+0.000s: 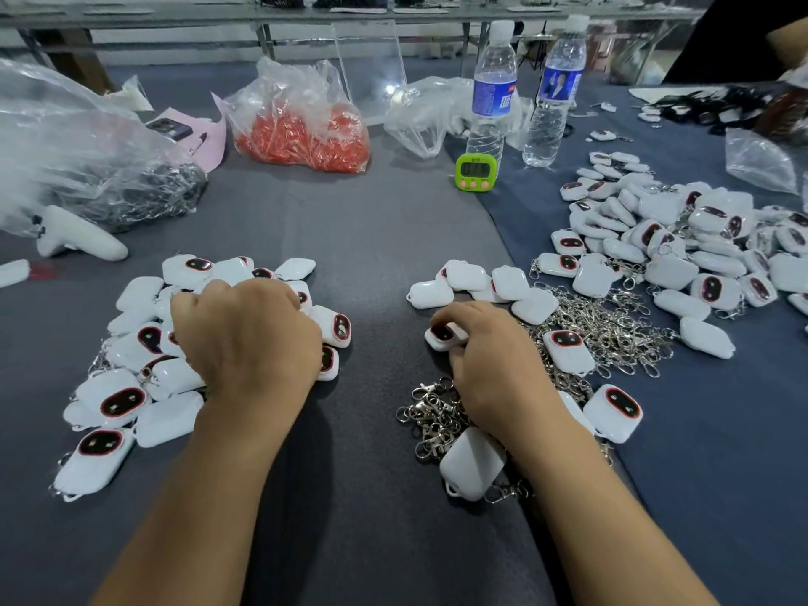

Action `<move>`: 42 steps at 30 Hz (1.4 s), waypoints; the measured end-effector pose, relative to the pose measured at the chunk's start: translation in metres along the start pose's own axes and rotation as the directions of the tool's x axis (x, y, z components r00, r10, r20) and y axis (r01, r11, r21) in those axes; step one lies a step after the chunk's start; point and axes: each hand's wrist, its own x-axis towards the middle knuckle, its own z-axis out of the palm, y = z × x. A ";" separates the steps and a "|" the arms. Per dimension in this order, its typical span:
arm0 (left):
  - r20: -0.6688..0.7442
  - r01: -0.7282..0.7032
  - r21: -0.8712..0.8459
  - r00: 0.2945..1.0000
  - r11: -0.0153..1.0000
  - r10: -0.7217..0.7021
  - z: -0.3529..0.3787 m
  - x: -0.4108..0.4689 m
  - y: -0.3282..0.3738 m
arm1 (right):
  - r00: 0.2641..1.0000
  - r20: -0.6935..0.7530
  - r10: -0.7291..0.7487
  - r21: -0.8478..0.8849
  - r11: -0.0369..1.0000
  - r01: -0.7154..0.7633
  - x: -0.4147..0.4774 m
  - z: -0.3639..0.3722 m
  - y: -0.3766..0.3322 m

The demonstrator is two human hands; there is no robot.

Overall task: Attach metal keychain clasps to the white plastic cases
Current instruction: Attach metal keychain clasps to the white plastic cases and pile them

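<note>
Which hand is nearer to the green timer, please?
Right. The right hand lies straight in front of the timer, toward the person, holding a case. The left hand is farther off to the left, on a pile of cases.

A work table draped in grey-blue cloth (350,238) fills the foreground. A darker blue cloth (721,430) lies over its right side, and the edge between the two runs diagonally toward the near corner. Behind it, a long grey bench (175,15) spans the width of the room on thin metal legs (264,37), with a brown wooden leg (70,59) at far left. A pale wall (175,52) shows beneath the bench top. A clear plastic panel (371,50) stands upright at the table's far edge, a bright spot of light (390,89) glinting near its foot. Even light leaves soft shadows (306,452) on the cloth.
</note>
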 end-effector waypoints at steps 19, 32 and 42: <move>0.206 -0.285 -0.746 0.761 0.602 0.615 0.018 -0.066 0.068 | 0.949 -0.224 0.223 0.449 0.888 -0.103 -0.009 -0.008 0.000; 0.296 0.171 -0.863 0.934 0.476 0.200 0.014 -0.055 0.065 | 0.957 0.123 0.264 0.805 0.537 -0.252 -0.010 -0.013 -0.006; 0.252 0.164 -0.877 0.957 0.451 0.143 0.017 -0.049 0.056 | 0.977 0.073 0.199 0.673 0.713 -0.195 -0.010 -0.015 -0.005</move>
